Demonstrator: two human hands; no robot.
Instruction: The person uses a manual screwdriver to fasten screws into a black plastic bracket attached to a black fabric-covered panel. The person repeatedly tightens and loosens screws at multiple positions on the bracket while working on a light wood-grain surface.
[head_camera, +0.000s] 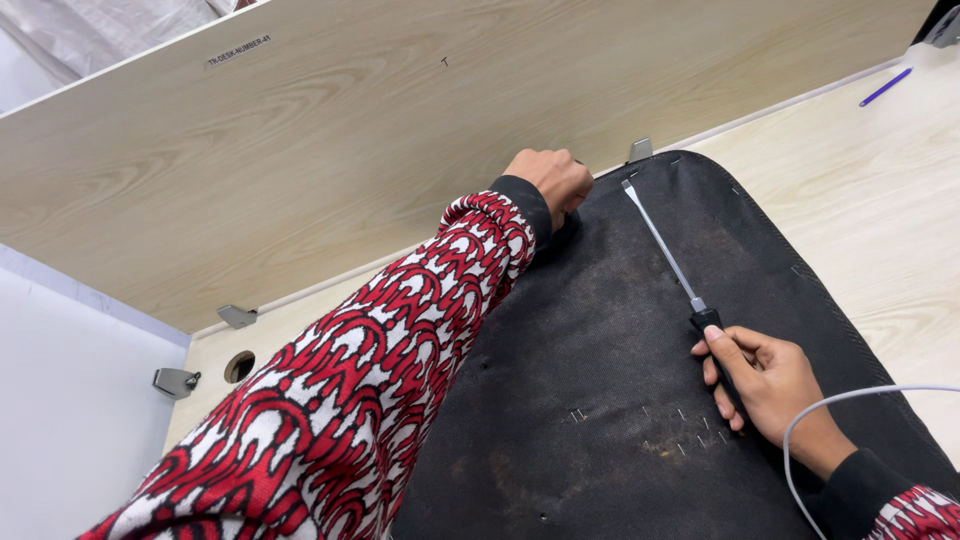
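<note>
Two hands work on a black fabric panel on the counter.
We see the left hand (549, 178) fisted on the far edge of the black fabric panel (600, 380), fingers closed on it; on the right, the right hand (765, 385) grips a screwdriver (668, 258) whose shaft lies along the panel, on the pale wooden counter (880, 200).

The sleeve (380, 370) is red with a white and black swirl pattern and a black cuff. The cloth pad (620, 400) is black with brownish stains. The desk (880, 200) is pale wood grain. The screwdriver (665, 250) has a silver shaft and black handle. The pen (885, 87) is purple.
</note>
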